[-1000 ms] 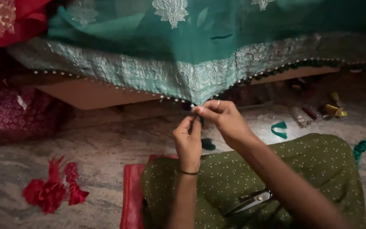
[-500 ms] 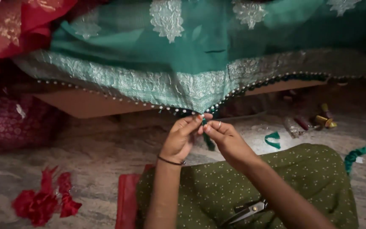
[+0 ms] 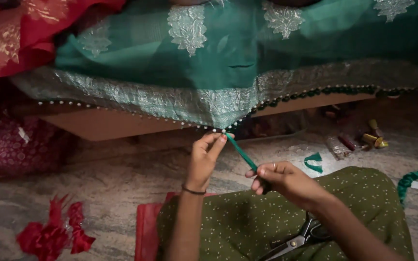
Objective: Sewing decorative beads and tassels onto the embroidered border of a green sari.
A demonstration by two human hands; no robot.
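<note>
Overhead, head view only. Left hand [image 3: 204, 157] raised, thumb and forefinger pressed together, pinching the upper end of a green thread bundle [image 3: 241, 153] right at the pointed corner of the teal cloth [image 3: 228, 63]. Right hand [image 3: 281, 180] lower and to the right, fingers curled, pinching the lower end of the same bundle; the bundle runs taut on a slant between the two hands. Cloth hangs over a wooden edge, silver-patterned border [image 3: 209, 102] along its hem, small pearl beads on the left run, dark green tassels [image 3: 315, 93] on the right run. Scissors [image 3: 298, 238] lie on the green dotted lap, just below the right wrist. Red scraps [image 3: 54, 234] on the stone floor [image 3: 97, 188] at lower left, well apart. Thread spools [image 3: 364, 140] on the floor at right.
</note>
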